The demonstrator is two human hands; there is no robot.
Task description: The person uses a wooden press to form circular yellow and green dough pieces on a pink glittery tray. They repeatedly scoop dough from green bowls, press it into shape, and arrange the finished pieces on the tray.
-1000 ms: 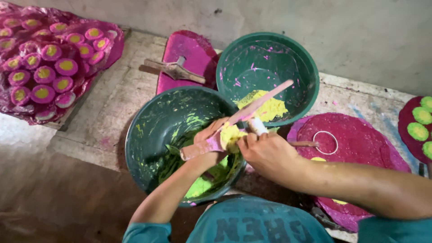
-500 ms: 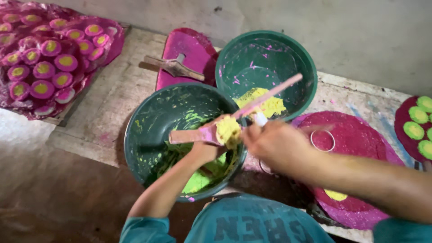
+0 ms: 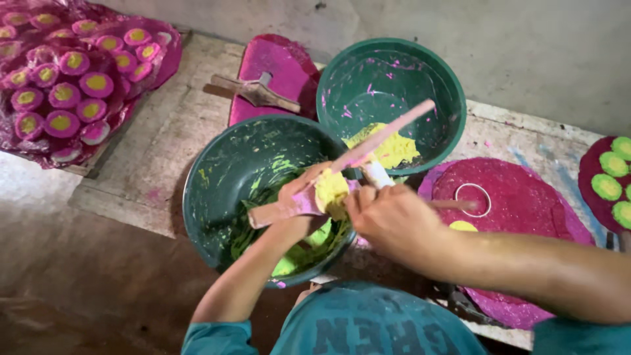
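My left hand (image 3: 299, 205) grips a flat wooden paddle (image 3: 276, 212) stained pink, held over the near green bowl (image 3: 217, 197) that holds green paste. A lump of yellow paste (image 3: 330, 190) sits on the paddle. My right hand (image 3: 388, 220) is closed around a long pink-stained stick (image 3: 388, 135) and works its lower end against the yellow lump. The stick slants up over the far green bowl (image 3: 434, 92), which holds more yellow paste (image 3: 397, 150).
A tray of several pink discs with yellow centres (image 3: 66, 72) lies at the far left. A pink-stained board with a wooden tool (image 3: 259, 92) is behind the near bowl. A round pink mat with a ring (image 3: 473, 197) lies right; green discs (image 3: 614, 174) at far right edge.
Both hands have lifted the paddle and stick slightly from the near bowl's paste, and the yellow lump now sits on the paddle between them.
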